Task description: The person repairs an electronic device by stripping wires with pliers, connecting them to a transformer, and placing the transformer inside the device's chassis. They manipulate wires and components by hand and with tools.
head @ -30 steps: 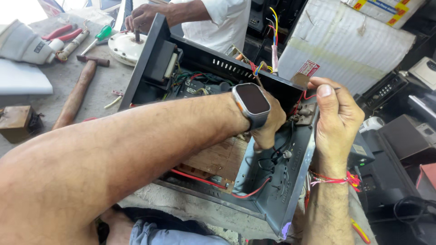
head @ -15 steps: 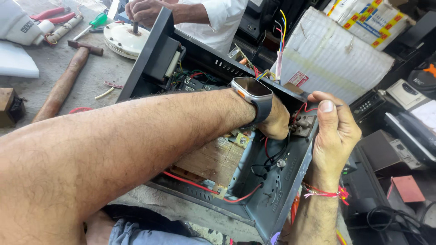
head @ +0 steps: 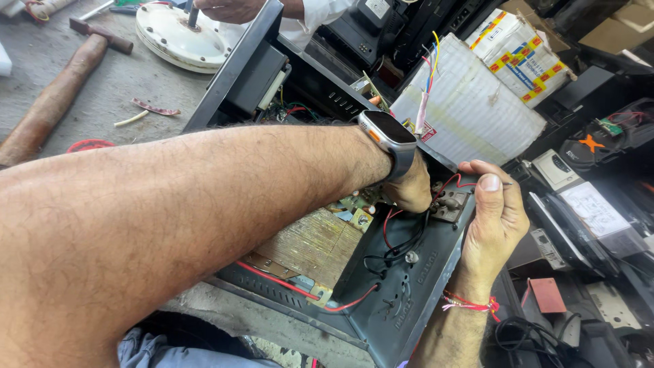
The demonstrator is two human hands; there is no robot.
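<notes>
Head view: left hand [head: 409, 187] grip hidden inside stiff, heavy metal chassis [head: 409, 300] — right hand [head: 494, 218] grip pinches its sharp rim.

Left hand [head: 409, 187] inside the open chassis [head: 409, 300]; right hand [head: 494, 218] on its right edge; hammer [head: 58, 95] far left

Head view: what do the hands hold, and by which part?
The right hand grips the dark metal chassis by its upper side-panel edge. The left hand reaches inside at the red wires; its fingers are hidden, so any hold cannot be told.
</notes>
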